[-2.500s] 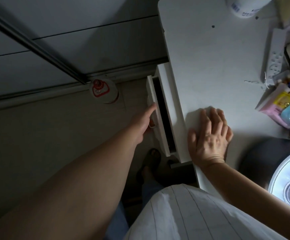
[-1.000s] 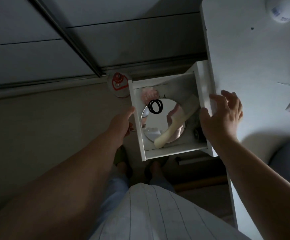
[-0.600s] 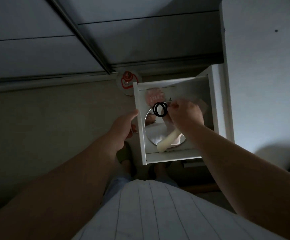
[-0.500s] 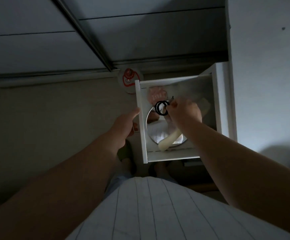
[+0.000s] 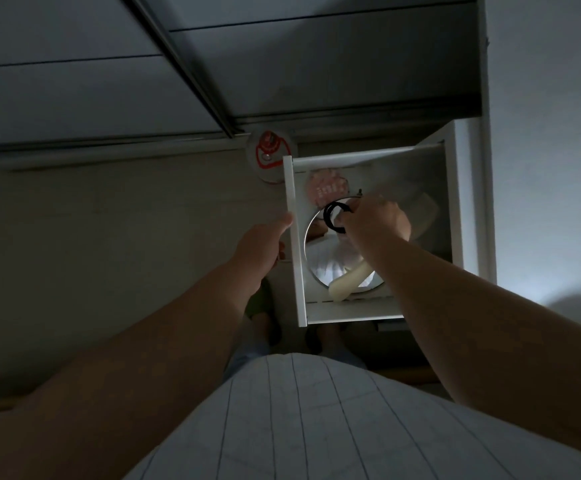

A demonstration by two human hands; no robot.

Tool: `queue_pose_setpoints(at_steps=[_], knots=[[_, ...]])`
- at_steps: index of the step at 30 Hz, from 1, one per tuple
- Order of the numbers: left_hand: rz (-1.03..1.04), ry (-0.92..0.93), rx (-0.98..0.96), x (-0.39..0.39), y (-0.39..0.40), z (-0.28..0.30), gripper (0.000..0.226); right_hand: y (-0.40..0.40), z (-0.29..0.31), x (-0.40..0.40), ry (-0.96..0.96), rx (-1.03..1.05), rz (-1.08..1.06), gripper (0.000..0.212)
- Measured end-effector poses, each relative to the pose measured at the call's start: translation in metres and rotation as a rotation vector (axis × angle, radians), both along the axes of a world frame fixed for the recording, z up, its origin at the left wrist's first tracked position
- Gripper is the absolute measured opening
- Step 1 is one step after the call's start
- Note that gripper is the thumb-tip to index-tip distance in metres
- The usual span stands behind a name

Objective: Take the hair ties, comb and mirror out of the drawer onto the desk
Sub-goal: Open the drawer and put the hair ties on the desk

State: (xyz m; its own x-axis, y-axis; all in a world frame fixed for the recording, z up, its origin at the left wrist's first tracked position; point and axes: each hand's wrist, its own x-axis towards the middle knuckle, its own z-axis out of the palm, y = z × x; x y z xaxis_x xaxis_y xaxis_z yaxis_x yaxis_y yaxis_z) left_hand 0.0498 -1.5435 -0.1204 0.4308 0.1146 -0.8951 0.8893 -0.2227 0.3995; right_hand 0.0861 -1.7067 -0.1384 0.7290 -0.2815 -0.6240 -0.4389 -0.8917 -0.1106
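The white drawer (image 5: 295, 258) stands pulled out from under the white desk (image 5: 545, 140). Inside lies a round mirror (image 5: 323, 261), with a cream comb (image 5: 349, 280) lying across it; my arm covers the comb's middle. Two black hair ties (image 5: 331, 218) sit at the mirror's upper edge, and my right hand (image 5: 374, 221) pinches them with its fingertips. My left hand (image 5: 263, 247) grips the drawer's front panel from the left, thumb on its top edge.
A pink round object (image 5: 325, 187) lies in the drawer's far corner. A white container with a red handle (image 5: 270, 157) stands on the floor beside the drawer. A dark sliding rail (image 5: 185, 67) runs across the floor. My feet (image 5: 268, 327) show below the drawer.
The drawer went from nearly shut to pulled out by my left hand. My right hand left the desk, reached into the drawer and closed its fingers on the hair ties.
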Motion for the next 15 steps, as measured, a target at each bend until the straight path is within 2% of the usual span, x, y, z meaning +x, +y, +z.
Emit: queue_pose_setpoints(at_steps=[4,11,15], knots=[[-0.168,-0.075,0.13,0.007,-0.002,0.007,0.054,0.002,0.002,-0.001,-0.014,0.02,0.007,0.025],[-0.39,-0.119,0.258,0.025,-0.012,0.037,0.039,-0.026,0.06,-0.002,-0.164,0.166,-0.105,0.018],[-0.444,-0.115,0.29,0.027,-0.022,0.049,0.034,-0.069,0.102,0.013,-0.29,0.123,-0.192,0.01]])
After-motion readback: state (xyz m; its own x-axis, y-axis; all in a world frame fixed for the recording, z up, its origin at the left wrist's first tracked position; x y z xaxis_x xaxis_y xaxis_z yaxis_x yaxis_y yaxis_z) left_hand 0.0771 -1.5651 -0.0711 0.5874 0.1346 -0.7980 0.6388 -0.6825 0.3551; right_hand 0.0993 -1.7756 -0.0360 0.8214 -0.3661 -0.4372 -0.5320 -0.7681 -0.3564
